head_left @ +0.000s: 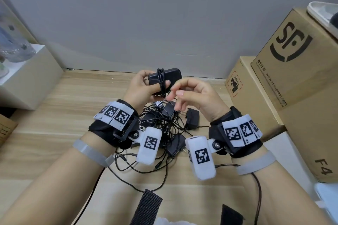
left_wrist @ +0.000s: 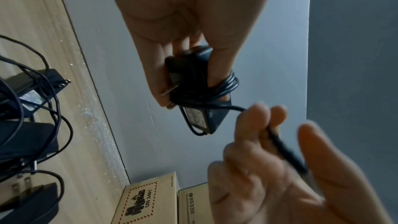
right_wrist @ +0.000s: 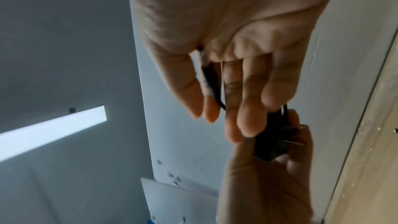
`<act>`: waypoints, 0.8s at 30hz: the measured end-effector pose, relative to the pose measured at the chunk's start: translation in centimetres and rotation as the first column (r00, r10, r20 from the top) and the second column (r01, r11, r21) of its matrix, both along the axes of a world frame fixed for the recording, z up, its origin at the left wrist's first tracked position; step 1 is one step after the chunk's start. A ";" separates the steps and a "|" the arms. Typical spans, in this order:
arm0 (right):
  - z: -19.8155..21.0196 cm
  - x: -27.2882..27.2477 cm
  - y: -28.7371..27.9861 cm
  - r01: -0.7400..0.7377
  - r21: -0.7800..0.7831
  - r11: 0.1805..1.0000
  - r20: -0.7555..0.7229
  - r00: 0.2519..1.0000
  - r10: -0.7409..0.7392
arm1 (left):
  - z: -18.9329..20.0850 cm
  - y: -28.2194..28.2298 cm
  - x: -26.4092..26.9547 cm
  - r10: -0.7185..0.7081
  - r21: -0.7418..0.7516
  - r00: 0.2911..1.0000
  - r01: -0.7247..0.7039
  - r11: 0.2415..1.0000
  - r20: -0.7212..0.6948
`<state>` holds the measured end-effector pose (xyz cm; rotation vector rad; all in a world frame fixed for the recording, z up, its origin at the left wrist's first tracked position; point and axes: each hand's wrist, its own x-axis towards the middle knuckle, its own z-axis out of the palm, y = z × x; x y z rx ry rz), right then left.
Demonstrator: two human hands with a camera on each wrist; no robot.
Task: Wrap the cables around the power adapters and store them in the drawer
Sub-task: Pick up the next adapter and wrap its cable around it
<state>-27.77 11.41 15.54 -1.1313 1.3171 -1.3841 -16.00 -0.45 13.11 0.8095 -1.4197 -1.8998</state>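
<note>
My left hand (head_left: 144,86) grips a black power adapter (head_left: 170,76) raised above the wooden floor, its cable (head_left: 161,80) wound in a few loops around the middle. In the left wrist view the adapter (left_wrist: 193,89) shows its prongs and label, and the cable's free end (left_wrist: 280,140) runs into my right hand (left_wrist: 277,168). My right hand (head_left: 193,95) pinches that end just right of the adapter; the right wrist view shows the cable end (right_wrist: 212,81) between thumb and fingers. Under both hands lies a heap of several black adapters (head_left: 172,126) with tangled cables. No drawer is in view.
Cardboard boxes (head_left: 296,82) stand along the right, a smaller one (head_left: 250,93) in front. A white block (head_left: 31,78) with a plastic bag on top sits at the left. A grey wall closes the far side. Black straps (head_left: 146,206) lie at the near edge.
</note>
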 end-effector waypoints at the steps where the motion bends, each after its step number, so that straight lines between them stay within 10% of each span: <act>1: 0.0 -0.2 0.0 -0.006 -0.026 1.000 0.034 0.999 0.007 | 0.0 0.1 0.0 -0.005 0.002 1.000 0.005 1.000 -0.005; 24: 0.2 0.3 -1.3 0.347 0.019 0.938 -0.169 0.925 -0.339 | 0.4 0.8 0.1 -0.177 0.088 0.982 0.182 0.979 -0.065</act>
